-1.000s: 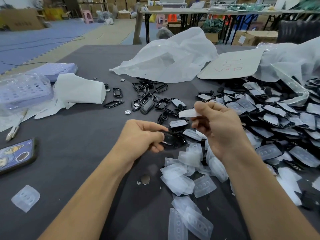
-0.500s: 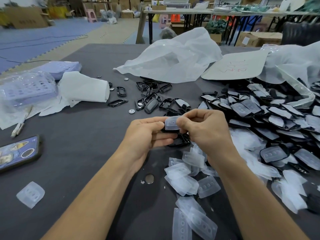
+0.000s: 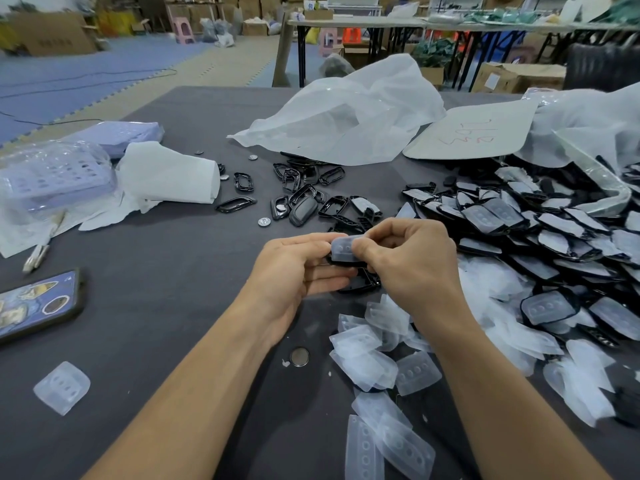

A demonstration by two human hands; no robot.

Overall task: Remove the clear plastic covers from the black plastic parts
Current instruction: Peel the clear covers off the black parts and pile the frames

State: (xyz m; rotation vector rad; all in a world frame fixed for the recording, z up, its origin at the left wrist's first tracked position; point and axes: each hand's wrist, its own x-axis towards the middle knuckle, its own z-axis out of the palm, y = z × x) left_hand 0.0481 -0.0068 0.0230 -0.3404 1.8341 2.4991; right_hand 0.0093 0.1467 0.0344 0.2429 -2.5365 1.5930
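Observation:
Above the table's middle, my left hand [image 3: 298,268] grips a black plastic part [image 3: 360,284] with a clear cover [image 3: 343,249] on its top. My right hand [image 3: 412,261] pinches that clear cover with thumb and fingers. Most of the black part is hidden behind my fingers. A big heap of covered black parts [image 3: 540,230] lies to the right. Removed clear covers [image 3: 377,362] are piled in front of my hands. Bare black frames [image 3: 301,195] lie scattered beyond my hands.
A phone [image 3: 38,306] lies at the left edge, with one loose clear cover [image 3: 62,388] near it. White paper [image 3: 166,178] and a purple tray in plastic [image 3: 52,174] sit at far left. A white bag [image 3: 346,112] and cardboard sheet [image 3: 474,133] lie behind. Coin cells [image 3: 299,356] dot the cloth.
My right hand dropped the earlier cover and came to the part in my left hand; both hands now meet on a covered part, little changed from half a second ago.

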